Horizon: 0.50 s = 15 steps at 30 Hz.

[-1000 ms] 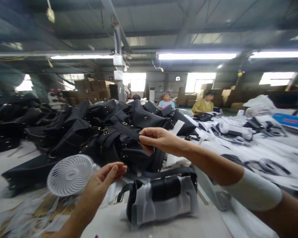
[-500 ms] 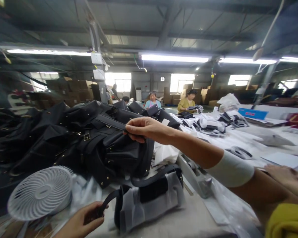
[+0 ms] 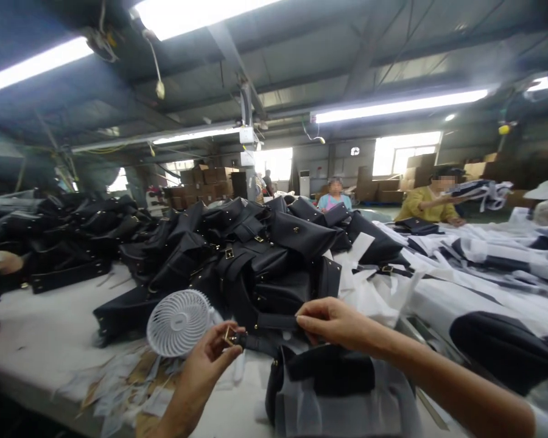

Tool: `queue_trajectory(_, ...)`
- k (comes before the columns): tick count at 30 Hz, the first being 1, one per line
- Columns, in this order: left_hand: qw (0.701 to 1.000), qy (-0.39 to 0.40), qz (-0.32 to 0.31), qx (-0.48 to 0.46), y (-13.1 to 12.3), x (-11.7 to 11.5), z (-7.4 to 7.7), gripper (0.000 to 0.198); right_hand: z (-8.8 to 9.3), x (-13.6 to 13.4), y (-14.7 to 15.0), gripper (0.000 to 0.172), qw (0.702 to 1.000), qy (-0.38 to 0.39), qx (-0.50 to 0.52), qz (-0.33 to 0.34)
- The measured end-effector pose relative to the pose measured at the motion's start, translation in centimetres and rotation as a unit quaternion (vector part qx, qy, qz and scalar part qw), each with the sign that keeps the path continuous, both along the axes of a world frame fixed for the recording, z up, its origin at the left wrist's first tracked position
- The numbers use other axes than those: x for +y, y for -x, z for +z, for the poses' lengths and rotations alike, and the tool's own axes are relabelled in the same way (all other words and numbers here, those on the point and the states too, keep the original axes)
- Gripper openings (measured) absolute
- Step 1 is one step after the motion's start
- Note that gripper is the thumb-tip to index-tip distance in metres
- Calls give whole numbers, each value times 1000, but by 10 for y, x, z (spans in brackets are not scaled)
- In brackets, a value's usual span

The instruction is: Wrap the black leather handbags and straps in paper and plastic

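My left hand (image 3: 200, 372) pinches a gold buckle (image 3: 229, 336) at the end of a short black strap (image 3: 261, 345). My right hand (image 3: 335, 321) is closed on one end of a flat black strap piece (image 3: 277, 321), which reaches toward the buckle. Whether the two strap pieces touch cannot be made out. Just below both hands lies a black bag (image 3: 329, 374), part covered by white wrapping paper (image 3: 347, 413); the buckle's strap appears to run to its left side.
A large heap of black bags (image 3: 237, 255) with gold fittings rises behind my hands. Close on the left stands a white fan (image 3: 179, 322), with paper scraps (image 3: 119, 389) before it. White-wrapped bags (image 3: 497, 255) cover the right side. Co-workers (image 3: 427, 201) sit across the table.
My right hand has come down from over the heap with the strap end, close to my left hand. The left hand has risen and now holds the buckle. The view has swung left.
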<state>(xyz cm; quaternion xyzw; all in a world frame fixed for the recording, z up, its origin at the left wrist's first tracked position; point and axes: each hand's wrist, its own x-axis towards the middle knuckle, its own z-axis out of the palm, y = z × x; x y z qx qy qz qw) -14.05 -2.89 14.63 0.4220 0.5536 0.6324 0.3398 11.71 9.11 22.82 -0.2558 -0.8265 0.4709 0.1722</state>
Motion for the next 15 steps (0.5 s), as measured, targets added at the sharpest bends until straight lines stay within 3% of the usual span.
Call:
queue_trajectory(6,997,-50,26,-60,-28,4,11,49,-26,5,8,43,999,26,23,-6)
queue_trajectory(9,995,-61,25,-70,-36,11,12,51,-29,3,10,45,997,68,25,-1)
queue_trajectory(12,996,-70,-17,-55,-44,19,11,47,-28,-2,16,46,992,112,47,18)
queue_trajectory(15,995,-84,-42,-39,-56,28,13,43,-24,-9,27,47,993,94,73,8)
